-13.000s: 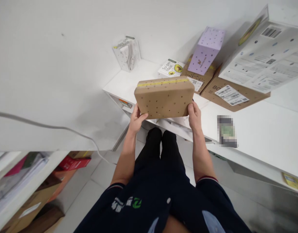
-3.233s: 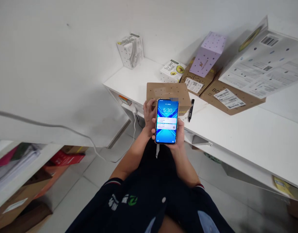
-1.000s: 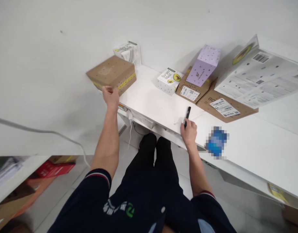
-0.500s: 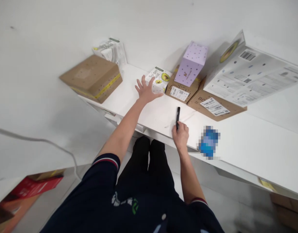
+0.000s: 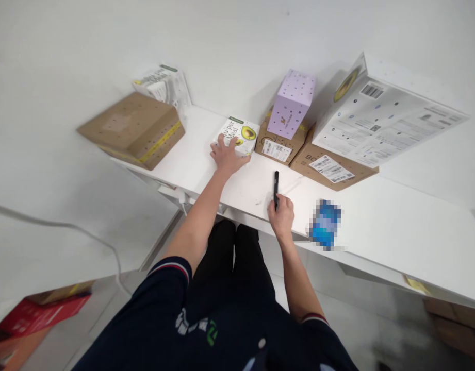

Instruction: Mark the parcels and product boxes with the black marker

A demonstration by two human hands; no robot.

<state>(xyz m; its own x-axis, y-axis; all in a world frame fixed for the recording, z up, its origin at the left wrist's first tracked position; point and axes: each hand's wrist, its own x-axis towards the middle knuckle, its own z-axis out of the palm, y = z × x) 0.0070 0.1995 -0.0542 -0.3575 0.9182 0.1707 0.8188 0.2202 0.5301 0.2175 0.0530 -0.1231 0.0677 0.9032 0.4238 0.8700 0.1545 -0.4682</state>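
My left hand (image 5: pixel 226 154) is stretched forward over the white table (image 5: pixel 395 226) and wraps its fingers round the near side of a small white box with an avocado picture (image 5: pixel 239 136). My right hand (image 5: pixel 280 215) rests at the table's front edge, fingers curled round the lower end of a black marker pen (image 5: pixel 276 184) that lies on the tabletop. A brown cardboard box with a yellow stripe (image 5: pixel 134 129) sits at the table's far left end, apart from both hands.
A lilac dotted box (image 5: pixel 291 104) stands on flat cardboard parcels (image 5: pixel 330 167) at the back. A large white printed carton (image 5: pixel 380 121) leans on them. A phone with a blue screen (image 5: pixel 324 224) lies right of my right hand. Red and brown boxes (image 5: pixel 32 314) sit low left.
My left hand, open in the air half a second ago, has come down onto the avocado box. Earlier it set the brown box at the table's left end. The right hand stays on the pen.
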